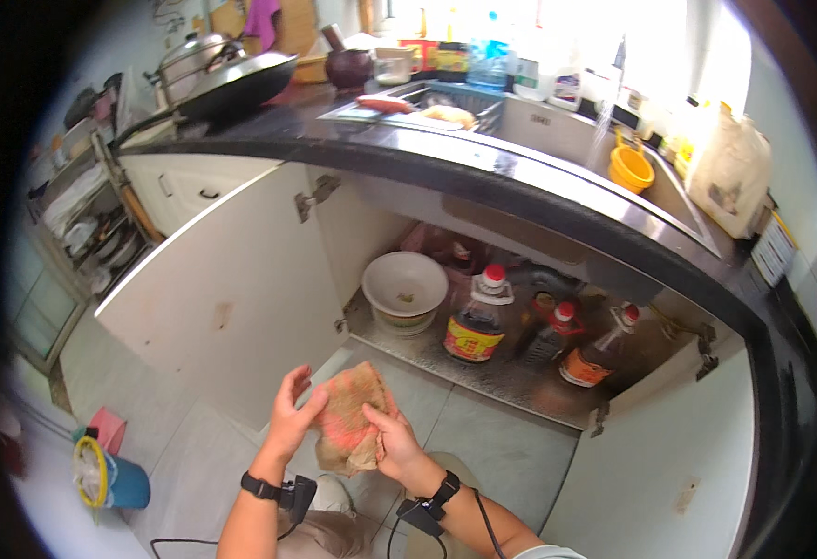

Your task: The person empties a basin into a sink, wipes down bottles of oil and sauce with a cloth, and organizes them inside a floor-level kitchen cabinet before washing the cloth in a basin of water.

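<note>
A worn, stained cloth [352,412], tan with pinkish-orange patches, is held up over the floor in front of the open sink cabinet. My right hand [403,447] grips its right side, thumb on the front face and the other fingers behind it. At the cloth's left edge is my left hand [288,416]. Its thumb tip touches or overlaps the cloth, and the fingers curve upward apart from it. Whether any left fingers pinch the cloth from behind is hidden. Both wrists wear black straps with small devices and cables.
Cabinet doors stand open at left [234,279] and right [667,447]. Inside are stacked bowls [405,286], a large red-capped bottle [478,325] and smaller bottles [594,356]. Water runs into the sink [555,133] beside a yellow strainer [631,169]. A blue bin [127,482] stands at left.
</note>
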A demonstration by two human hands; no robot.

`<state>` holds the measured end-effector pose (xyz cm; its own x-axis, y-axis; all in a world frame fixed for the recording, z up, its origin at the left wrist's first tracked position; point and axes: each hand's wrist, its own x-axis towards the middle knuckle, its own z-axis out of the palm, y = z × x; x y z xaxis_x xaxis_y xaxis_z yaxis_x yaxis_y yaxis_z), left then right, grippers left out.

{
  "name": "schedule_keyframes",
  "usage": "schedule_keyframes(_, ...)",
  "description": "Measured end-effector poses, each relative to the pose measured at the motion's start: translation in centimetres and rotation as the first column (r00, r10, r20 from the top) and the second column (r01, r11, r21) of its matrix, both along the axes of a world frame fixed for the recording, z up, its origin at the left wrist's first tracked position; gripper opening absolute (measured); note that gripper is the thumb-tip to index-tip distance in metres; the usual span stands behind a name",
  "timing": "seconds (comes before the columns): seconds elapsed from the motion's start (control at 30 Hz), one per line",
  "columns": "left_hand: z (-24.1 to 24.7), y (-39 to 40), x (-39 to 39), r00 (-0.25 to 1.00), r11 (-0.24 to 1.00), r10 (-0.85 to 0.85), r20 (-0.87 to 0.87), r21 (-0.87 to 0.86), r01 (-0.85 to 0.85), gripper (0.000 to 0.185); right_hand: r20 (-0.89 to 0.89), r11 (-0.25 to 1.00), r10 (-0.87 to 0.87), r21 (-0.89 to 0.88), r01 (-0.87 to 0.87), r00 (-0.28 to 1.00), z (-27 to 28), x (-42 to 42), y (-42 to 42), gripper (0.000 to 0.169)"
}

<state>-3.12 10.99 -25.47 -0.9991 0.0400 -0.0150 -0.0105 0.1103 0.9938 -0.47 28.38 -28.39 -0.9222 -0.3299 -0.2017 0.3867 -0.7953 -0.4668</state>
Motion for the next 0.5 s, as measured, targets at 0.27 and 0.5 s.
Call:
schedule_keyframes(0.27,1.9,3.5,-2.6,0.883,0.903,-0.408,0.232,0.246,0.353,0.057,-0.016,0.989,-0.133,0.069,0.134,0.991,3.0,-0.8,2.9,0.047)
schedule_keyframes(0.5,-0.5,11.3,-5.5,0.896,0.898,-0.407,0.179,-0.103,0.429,0.022,0.003,0.864,-0.414,0.318,0.391,0.910,-1.1,-1.2,7.1,0.040)
